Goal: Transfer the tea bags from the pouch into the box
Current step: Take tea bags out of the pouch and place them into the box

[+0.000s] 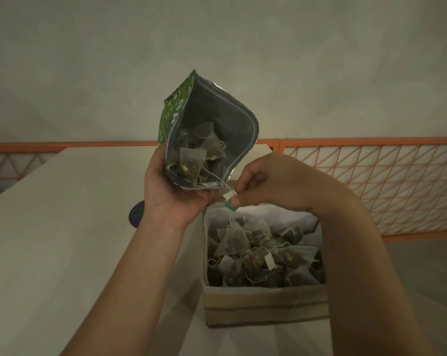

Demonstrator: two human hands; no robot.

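Paper tag (230,200) in right grip (263,183), above box (266,308)

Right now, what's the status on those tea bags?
Left hand grips open pouch, bags still inside. Right hand pinches a tag, string running into pouch. Box below, nearly full. Nothing in the way.

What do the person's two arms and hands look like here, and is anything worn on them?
Both forearms are bare as far as the frame shows: no sleeves appear. The left hand and the right hand wear no gloves. I see no ring, watch or bracelet on the visible fingers and wrists. The dim light hides finer details.
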